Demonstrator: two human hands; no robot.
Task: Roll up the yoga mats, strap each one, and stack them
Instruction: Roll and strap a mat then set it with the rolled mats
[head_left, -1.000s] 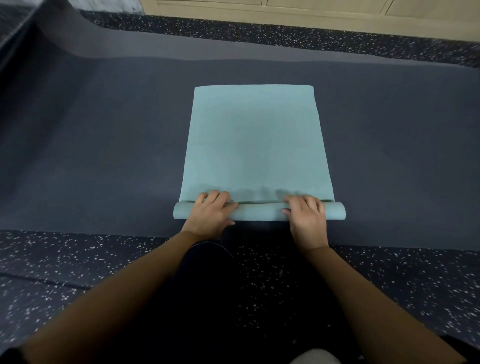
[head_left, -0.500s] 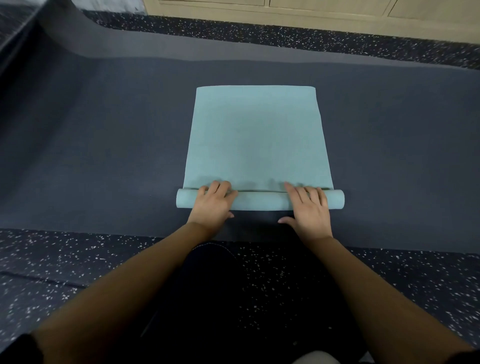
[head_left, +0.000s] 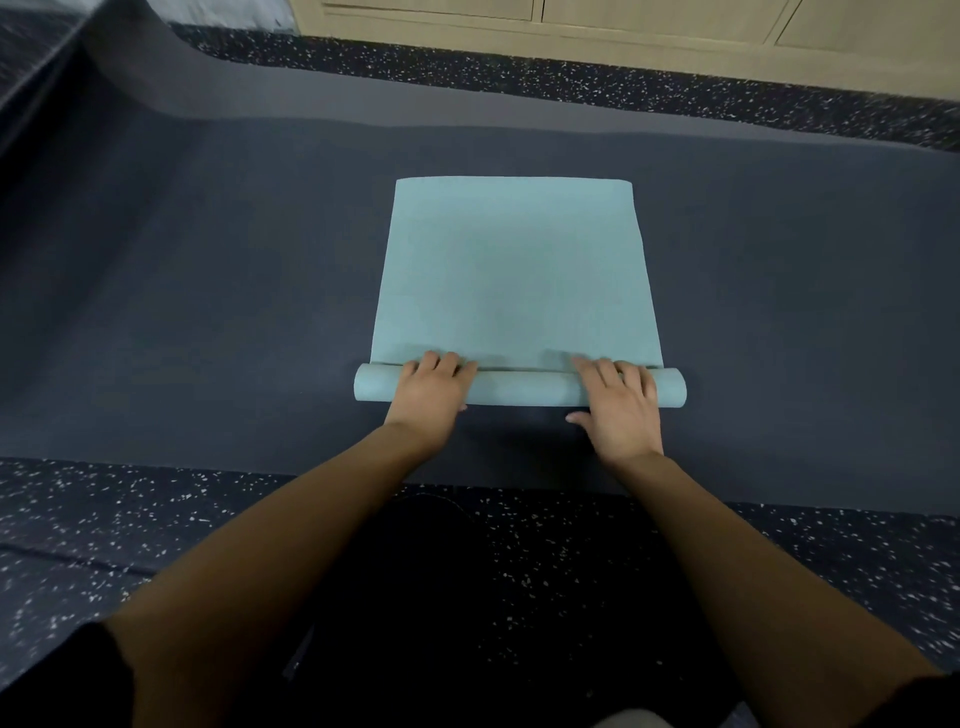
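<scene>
Yoga mat (head_left: 511, 270): pale teal, lying in the middle of the frame on a big dark mat. Its far end is flat and its near end is wound into a roll.
Roll (head_left: 519, 388): runs left to right just below the frame's centre, touching the flat sheet. Both of its ends stick out past your hands.
Your left grip (head_left: 428, 395): wide, palm down on the left part of the roll. The fingers lie over the top with their tips at the seam where the roll meets the sheet, and the thumb is on the near side.
Your right grip (head_left: 621, 410): wide, with fingers spread and nearly straight across the right part of the roll, tips reaching the seam. The thumb points left, low on the near side.
Dark mat (head_left: 208, 312): grey-blue, spanning the frame side to side under the yoga mat. Its upper left part curves upward.
Floor (head_left: 104, 519): dark with white specks, across the lower frame and again in a strip beyond the dark mat.
Cabinets (head_left: 623, 21): pale wood along the top edge.
Your forearms (head_left: 322, 519): bare, reaching up from the lower corners.
</scene>
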